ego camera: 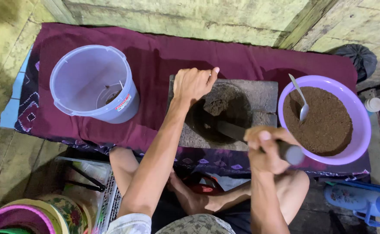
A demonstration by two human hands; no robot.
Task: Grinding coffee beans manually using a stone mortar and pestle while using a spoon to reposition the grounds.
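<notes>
A grey stone mortar block (266,93) sits on a maroon cloth (164,52), with dark brown powder in its round hollow. My left hand (193,83) rests on the block's far left rim, fingers curled at the hollow's edge. My right hand (264,147) is closed around a dark pestle (235,131) whose tip points down into the hollow. At the right stands a purple bowl (360,143) full of brown powder, with a metal spoon (300,97) stuck in it.
A clear plastic bucket (90,82), nearly empty, stands at the left on the cloth. My bare legs fold below the mortar. Colourful bowls (34,214) and a wire rack lie at the lower left. A blue and white object (363,201) lies at the lower right, a wall behind.
</notes>
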